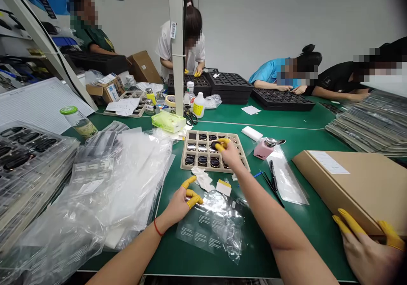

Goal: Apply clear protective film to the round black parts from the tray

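Observation:
My right hand (229,151), with yellow finger cots, pinches a dark round disc (215,146) over the beige compartment tray (183,154). Several round pieces sit in the tray's compartments, some black with small print, others shiny like mirrors. Nearer to me, my left hand (181,202) hovers with its yellow-tipped fingers apart and nothing in them. Beside it lie crumpled white tissue (203,180) and a small white and yellow packet (224,187). Clear printed plastic bags (206,228) are spread on the green table below that hand.
At left, plastic film (127,183) and stacked trays (32,166) cover the table. To the right are a pink pump bottle (263,149), pens (273,175) and a cardboard box (359,183) that another person's hand (365,247) touches. Several co-workers sit or stand opposite.

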The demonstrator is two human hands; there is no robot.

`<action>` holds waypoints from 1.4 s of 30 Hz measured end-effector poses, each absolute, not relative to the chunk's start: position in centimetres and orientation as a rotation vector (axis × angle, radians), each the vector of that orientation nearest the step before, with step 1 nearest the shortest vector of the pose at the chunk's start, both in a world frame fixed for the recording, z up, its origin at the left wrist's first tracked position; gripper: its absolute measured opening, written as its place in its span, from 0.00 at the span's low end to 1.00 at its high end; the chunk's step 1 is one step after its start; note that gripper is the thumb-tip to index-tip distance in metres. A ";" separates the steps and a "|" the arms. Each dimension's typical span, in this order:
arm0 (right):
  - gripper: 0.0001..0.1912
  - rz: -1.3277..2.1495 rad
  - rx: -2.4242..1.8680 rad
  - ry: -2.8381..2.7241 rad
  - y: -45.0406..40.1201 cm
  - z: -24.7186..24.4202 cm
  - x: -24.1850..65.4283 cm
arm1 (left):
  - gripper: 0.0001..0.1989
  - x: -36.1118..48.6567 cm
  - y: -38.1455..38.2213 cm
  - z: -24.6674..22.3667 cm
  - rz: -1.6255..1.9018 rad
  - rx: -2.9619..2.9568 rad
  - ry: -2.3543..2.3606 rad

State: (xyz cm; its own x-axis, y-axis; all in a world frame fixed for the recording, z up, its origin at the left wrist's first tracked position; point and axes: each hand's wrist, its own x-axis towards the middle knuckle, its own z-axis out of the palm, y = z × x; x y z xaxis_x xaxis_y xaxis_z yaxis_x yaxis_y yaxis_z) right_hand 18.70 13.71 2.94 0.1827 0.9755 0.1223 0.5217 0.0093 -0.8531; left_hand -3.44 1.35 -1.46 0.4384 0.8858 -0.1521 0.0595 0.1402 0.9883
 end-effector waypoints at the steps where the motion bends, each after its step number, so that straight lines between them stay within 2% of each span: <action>1: 0.16 0.612 -1.663 -1.408 15.9 3.4 20.1 | 0.33 -3.4 1.4 -1.5 0.749 1.287 0.948; 5: 0.18 0.472 -1.779 -1.383 22.0 3.8 21.7 | 0.32 -2.9 1.3 -1.7 0.746 1.241 0.926; 11: 0.14 0.489 -1.741 -1.714 26.1 0.9 13.1 | 0.31 -2.3 1.4 -1.6 0.706 1.174 0.897; 15: 0.11 0.351 -1.820 -1.858 27.0 -0.1 10.4 | 0.29 -2.5 1.5 -1.7 0.728 1.174 0.935; 23: 0.17 0.037 -2.272 -1.726 25.0 1.6 21.8 | 0.29 -2.2 1.5 -1.8 0.703 1.180 0.927; 30: 0.22 0.170 -2.473 -1.794 25.4 0.1 27.7 | 0.26 -2.0 1.6 -1.7 0.696 1.207 0.939; 35: 0.16 0.259 -2.481 -1.830 25.8 0.8 28.3 | 0.26 -2.0 1.6 -0.6 0.703 1.193 0.953; 39: 0.09 0.204 -2.306 -1.858 24.0 1.5 28.7 | 0.26 -2.1 1.8 -1.1 0.708 1.182 0.938; 42: 0.09 0.157 -2.255 -1.787 22.5 2.2 28.2 | 0.25 -2.2 2.0 -2.3 0.699 1.185 0.901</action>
